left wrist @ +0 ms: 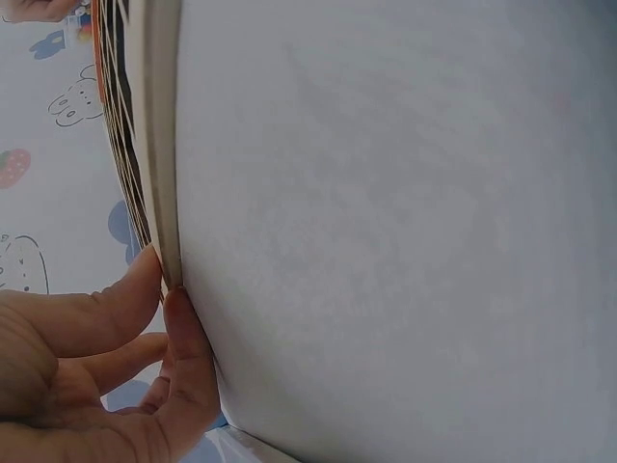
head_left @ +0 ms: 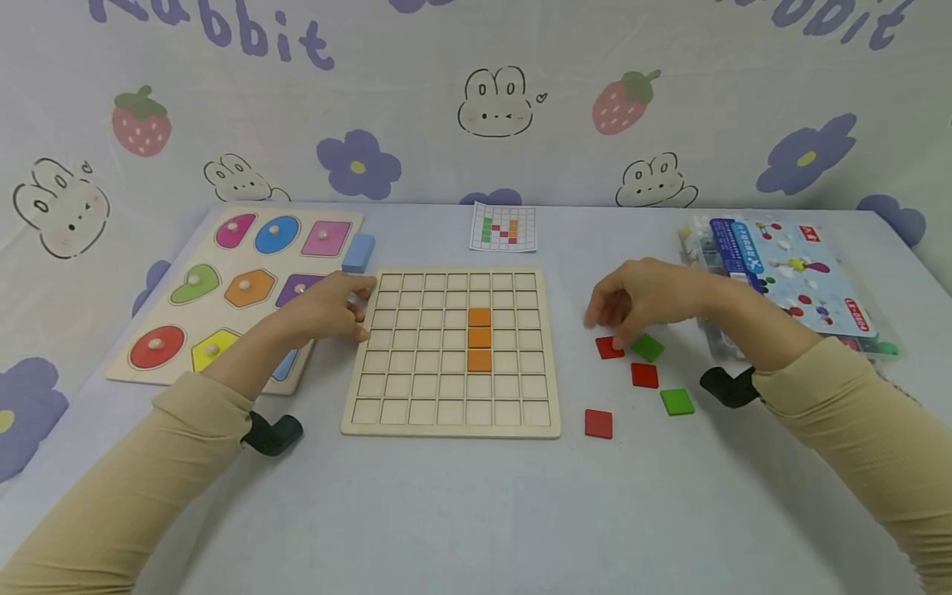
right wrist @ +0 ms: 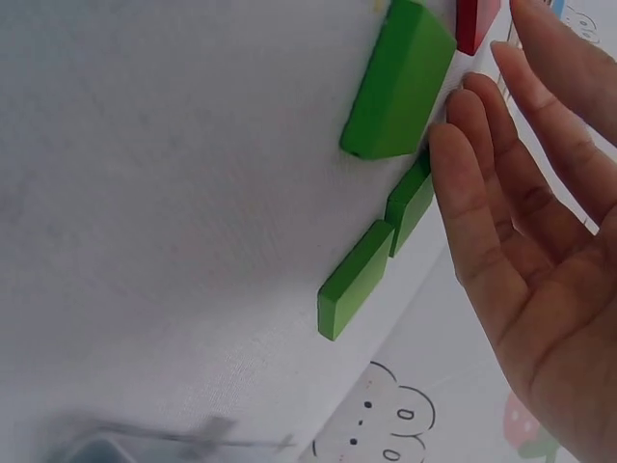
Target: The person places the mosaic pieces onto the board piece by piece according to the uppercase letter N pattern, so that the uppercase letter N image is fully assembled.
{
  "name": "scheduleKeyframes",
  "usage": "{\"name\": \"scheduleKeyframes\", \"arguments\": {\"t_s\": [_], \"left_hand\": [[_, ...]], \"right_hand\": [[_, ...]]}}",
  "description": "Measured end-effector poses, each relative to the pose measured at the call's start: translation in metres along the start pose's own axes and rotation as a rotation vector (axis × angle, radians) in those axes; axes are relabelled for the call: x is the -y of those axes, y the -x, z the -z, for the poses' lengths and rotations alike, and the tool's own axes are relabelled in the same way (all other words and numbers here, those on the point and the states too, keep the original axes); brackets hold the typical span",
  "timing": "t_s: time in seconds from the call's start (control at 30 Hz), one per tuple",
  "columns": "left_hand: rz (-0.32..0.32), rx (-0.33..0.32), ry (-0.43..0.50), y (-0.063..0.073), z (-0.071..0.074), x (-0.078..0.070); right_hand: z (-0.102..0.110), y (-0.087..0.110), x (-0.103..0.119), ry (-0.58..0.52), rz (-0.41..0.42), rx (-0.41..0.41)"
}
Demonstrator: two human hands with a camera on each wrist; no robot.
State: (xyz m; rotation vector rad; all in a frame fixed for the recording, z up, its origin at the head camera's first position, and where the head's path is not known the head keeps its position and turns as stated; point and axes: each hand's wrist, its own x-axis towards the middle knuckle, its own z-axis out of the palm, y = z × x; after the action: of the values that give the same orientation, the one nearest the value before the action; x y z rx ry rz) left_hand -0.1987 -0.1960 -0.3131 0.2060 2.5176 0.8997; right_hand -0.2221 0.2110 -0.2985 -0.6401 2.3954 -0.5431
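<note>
A pale wooden grid board (head_left: 416, 387) lies on the table with three orange tiles (head_left: 479, 338) in one column. At its left edge my left hand (head_left: 327, 307) rests, thumb and fingertips touching the rim and spread apart along it. The left wrist view shows the fingertips right at the board's edge (left wrist: 162, 145). My right hand (head_left: 645, 291) hovers over loose tiles, thumb tip at a red tile (head_left: 608, 349), fingers loosely bent. Beside it lie a green tile (head_left: 648, 348) and another red tile (head_left: 644, 375). In the right wrist view, green tiles (right wrist: 400, 82) are close to the relaxed fingers.
Nearer me lie a red tile (head_left: 598, 424) and a green tile (head_left: 678, 402). Behind the board is a pattern card (head_left: 502, 227). A knobbed shape puzzle (head_left: 223, 223) and blue block (head_left: 359, 253) stand left. A plastic box with a printed blue cover (head_left: 799, 277) sits right.
</note>
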Motion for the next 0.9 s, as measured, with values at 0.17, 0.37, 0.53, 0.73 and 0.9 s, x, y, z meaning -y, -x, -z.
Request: {"name": "scheduleKeyframes", "arguments": {"t_s": [0.17, 0.37, 0.53, 0.73, 0.9], "left_hand": [[0.002, 0.0, 0.003, 0.0, 0.0, 0.0], [0.001, 0.004, -0.003, 0.0, 0.0, 0.0], [0.0, 0.001, -0.012, 0.0, 0.001, -0.002], [0.002, 0.002, -0.008, 0.001, 0.001, -0.002], [0.003, 0.003, -0.011, 0.001, 0.001, -0.002]], "right_hand": [[-0.002, 0.0, 0.002, 0.001, -0.027, 0.005], [-0.006, 0.0, 0.004, 0.037, -0.023, -0.008], [-0.006, 0.001, 0.006, 0.074, 0.027, -0.027], [-0.007, 0.001, 0.009, 0.138, 0.072, -0.029], [-0.009, 0.0, 0.011, 0.156, 0.076, -0.016]]}}
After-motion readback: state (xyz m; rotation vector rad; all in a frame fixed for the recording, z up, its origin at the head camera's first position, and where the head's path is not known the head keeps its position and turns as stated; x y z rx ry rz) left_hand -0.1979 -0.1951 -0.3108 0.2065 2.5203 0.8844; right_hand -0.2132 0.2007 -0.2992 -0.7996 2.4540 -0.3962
